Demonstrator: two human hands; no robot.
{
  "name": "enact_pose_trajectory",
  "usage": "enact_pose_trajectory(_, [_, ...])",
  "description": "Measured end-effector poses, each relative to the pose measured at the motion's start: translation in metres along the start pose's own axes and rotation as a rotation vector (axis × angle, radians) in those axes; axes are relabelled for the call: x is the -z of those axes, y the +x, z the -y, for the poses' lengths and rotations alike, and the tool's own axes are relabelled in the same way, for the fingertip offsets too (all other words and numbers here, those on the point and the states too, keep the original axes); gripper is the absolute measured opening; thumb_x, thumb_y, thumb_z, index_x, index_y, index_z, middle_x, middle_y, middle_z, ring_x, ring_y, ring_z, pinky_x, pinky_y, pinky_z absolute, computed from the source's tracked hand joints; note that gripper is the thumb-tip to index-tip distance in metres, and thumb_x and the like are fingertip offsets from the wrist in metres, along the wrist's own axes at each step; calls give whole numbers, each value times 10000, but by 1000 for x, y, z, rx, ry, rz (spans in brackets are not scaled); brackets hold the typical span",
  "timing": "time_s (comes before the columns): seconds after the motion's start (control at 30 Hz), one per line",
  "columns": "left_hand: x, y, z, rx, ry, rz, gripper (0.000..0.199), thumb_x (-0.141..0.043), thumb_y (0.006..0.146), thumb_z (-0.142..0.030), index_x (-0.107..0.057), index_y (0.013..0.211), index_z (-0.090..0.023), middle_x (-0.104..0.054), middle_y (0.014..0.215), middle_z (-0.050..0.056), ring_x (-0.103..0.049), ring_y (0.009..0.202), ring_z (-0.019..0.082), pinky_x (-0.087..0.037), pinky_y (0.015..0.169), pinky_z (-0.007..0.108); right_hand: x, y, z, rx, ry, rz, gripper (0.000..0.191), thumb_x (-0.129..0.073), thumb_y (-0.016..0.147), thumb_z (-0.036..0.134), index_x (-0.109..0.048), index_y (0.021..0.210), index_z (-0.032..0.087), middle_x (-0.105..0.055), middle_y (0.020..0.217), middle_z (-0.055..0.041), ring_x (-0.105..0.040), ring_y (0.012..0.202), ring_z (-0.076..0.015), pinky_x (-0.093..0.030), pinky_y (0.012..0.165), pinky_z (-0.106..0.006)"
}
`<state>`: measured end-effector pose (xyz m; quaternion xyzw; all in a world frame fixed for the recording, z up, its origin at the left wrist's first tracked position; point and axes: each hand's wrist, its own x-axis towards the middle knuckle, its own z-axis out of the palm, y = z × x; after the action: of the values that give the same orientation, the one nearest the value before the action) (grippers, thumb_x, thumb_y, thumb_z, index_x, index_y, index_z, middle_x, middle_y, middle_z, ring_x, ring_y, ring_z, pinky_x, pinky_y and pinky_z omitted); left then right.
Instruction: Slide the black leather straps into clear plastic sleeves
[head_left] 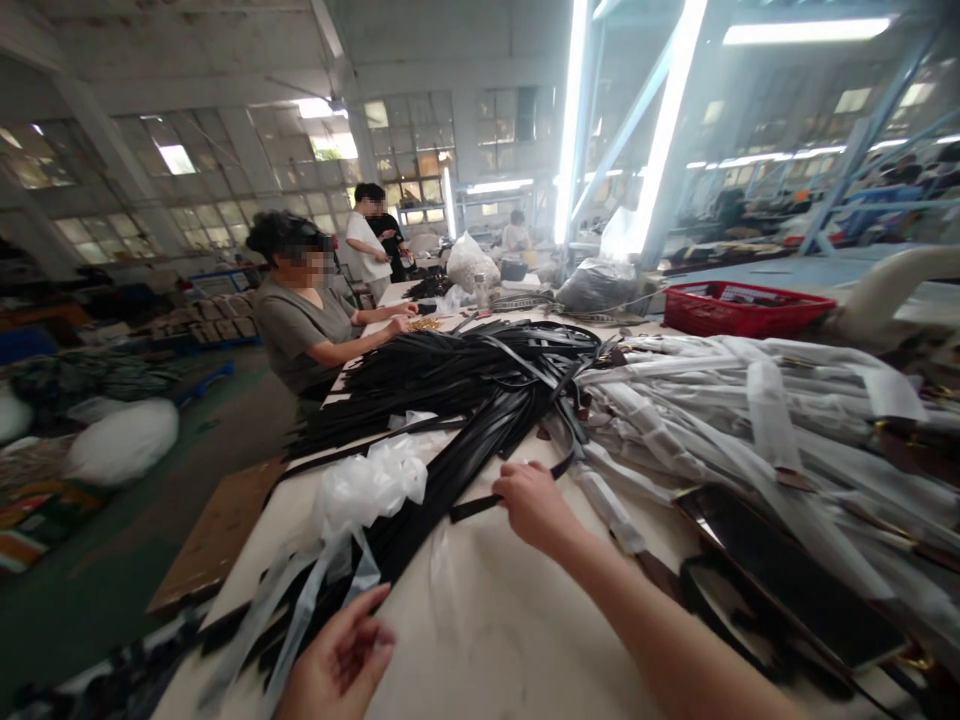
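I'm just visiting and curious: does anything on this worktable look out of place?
Perhaps the glossy black phone-like slab, lying at an angle by the white-wrapped straps: its flat, rectangular shape differs from the long strips around it.

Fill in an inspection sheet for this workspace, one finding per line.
Surface: pale table, its bare part showing nearest the wearer.
Job's things: a black strap in hand; a large heap of black straps beyond.
Clutter: crumpled translucent plastic at left; white-wrapped bundles and a dark, glossy flat object at right; red basket behind.
Hands: right hand grips the strap; left hand looks empty, fingers part-curled.
Cables: nothing seen that is clearly one.
Surroundings: co-worker at the table's left side; bright tube lights.
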<state>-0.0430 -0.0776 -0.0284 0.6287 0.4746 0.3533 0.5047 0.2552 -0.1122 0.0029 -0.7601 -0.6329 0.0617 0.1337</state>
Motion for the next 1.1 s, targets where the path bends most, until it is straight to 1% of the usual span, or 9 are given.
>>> enact_pose_trajectory(0.1, [5, -1, -9, 4, 51, -8, 553, -759, 607, -416, -654, 1083, -155, -665, 696, 13, -654, 677, 180, -535, 651, 251, 24, -12, -34, -57, -62, 88, 191, -543, 725, 31, -688, 725, 155, -662, 852, -101, -601, 882, -221, -322, 869, -348])
enact_pose_trajectory(0.23, [9, -3, -22, 39, 118, 26, 454, -721, 622, -305, -672, 1042, -140, -630, 647, -11, -627, 632, 162, -524, 644, 267, 24, -23, -46, -23, -67, 221, 281, -594, 657, 37, -690, 879, 180, -671, 893, -81, -612, 821, -207, -374, 700, -274])
enact_pose_trajectory(0.4, [-1, -9, -34, 35, 113, 32, 467, -691, 651, -227, -642, 1103, -123, -567, 612, -42, -570, 605, 128, -487, 656, 258, 1, -21, -15, 165, 5, 342, 87, -650, 690, 129, -648, 760, 181, -650, 829, -53, -593, 785, -196, -355, 635, -252])
enact_pose_trajectory(0.5, [-6, -13, -42, -20, 72, 53, 503, -700, 664, -186, -610, 1156, -137, -582, 635, -47, -593, 670, 126, -473, 811, 281, -3, -23, 6, 289, 59, 375, 65, -630, 739, 129, -610, 774, 180, -637, 845, -42, -575, 813, -181, -359, 686, -251])
enact_pose_trajectory(0.57, [-8, -17, -47, -37, 30, 65, 538, -711, 671, -182, -583, 1191, -135, -615, 652, -35, -616, 726, 139, -450, 889, 303, -3, -28, 21, 362, 168, 338, 82, -553, 804, 115, -574, 850, 180, -619, 849, -36, -555, 789, -162, -361, 683, -247])
enact_pose_trajectory(0.7, [-12, -23, -55, 28, -69, 89, 621, -718, 676, -193, -521, 1260, -123, -659, 689, -6, -620, 687, 144, -486, 754, 277, -3, -46, 52, 449, 616, 187, 78, -437, 904, 166, -512, 924, 179, -560, 742, 1, -494, 667, -129, -366, 615, -227])
enact_pose_trajectory(0.8, [-16, -26, -57, 51, -113, 83, 573, -724, 638, -164, -570, 1189, -129, -638, 647, -22, -600, 636, 129, -480, 679, 245, -6, -56, 71, 412, 811, 150, 114, -500, 904, 262, -563, 892, 167, -553, 703, 11, -471, 621, -111, -360, 580, -214])
enact_pose_trajectory(0.97, [-27, -24, -56, 84, -152, 83, 395, -711, 571, -112, -636, 957, -150, -553, 579, -62, -544, 564, 99, -442, 581, 207, -14, -62, 83, 359, 911, 251, 231, -744, 730, 342, -652, 822, 151, -495, 595, 52, -395, 533, -80, -305, 499, -191])
enact_pose_trajectory(1.1, [-32, -21, -51, 117, -134, 111, 315, -710, 522, -95, -619, 819, -151, -507, 580, -67, -491, 550, 85, -394, 527, 185, -20, -62, 82, 381, 904, 221, 206, -755, 728, 322, -654, 756, 144, -540, 612, 37, -452, 558, -88, -330, 529, -189])
